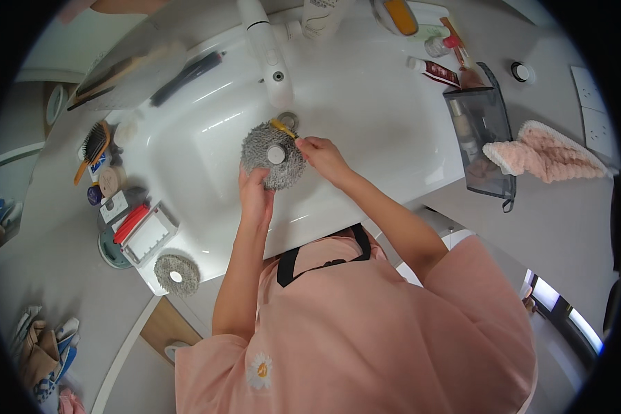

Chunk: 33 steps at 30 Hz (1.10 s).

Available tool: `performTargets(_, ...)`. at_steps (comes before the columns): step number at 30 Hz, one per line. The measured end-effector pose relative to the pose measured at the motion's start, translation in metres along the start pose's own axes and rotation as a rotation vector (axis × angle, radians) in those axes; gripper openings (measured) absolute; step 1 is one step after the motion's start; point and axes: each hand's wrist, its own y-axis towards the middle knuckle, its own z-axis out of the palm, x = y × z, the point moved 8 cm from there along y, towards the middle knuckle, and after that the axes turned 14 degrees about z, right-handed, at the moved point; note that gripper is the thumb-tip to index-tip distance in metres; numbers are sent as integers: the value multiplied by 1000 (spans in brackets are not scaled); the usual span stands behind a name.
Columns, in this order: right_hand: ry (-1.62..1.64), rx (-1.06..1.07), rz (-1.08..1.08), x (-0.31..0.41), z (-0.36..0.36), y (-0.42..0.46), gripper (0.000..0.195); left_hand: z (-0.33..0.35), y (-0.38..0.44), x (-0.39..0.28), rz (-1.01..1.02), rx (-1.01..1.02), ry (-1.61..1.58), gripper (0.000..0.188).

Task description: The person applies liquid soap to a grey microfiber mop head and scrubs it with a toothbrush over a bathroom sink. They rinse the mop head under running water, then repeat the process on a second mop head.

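Over the white sink basin point(372, 119), my left hand point(256, 194) holds a round grey microfibre mop pad point(269, 142) by its lower edge, thumb on top near the pale disc at its centre. My right hand point(322, 155) grips the end of a small yellow-headed brush point(282, 127), whose head rests at the pad's upper right edge. Just beyond the pad lies the metal drain point(289, 120), partly covered, below the white faucet point(274, 67). A second grey mop pad point(176, 275) with a pale centre lies on the sink's near left corner.
Along the left rim stand a hairbrush point(97, 145), a jar point(112, 179) and a white tray point(150, 233) beside red items. At right are a mesh pouch point(484, 134), a pink cloth point(548, 152) and a small dark red bottle point(440, 72). A white tube point(323, 18) stands behind the basin.
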Motion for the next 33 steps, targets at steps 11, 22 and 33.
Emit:
performTargets(11,581,300,97,-3,16,-33,23,-2,-1,5,-100,63,-351,46)
performTargets(22,639,394,105,13,19,-39,19,-17,4,-13,-132,160,-67,39)
performTargets(33,-296,208,-274,12,-21,-74,22,5,-1,-26,-16,117,111,43)
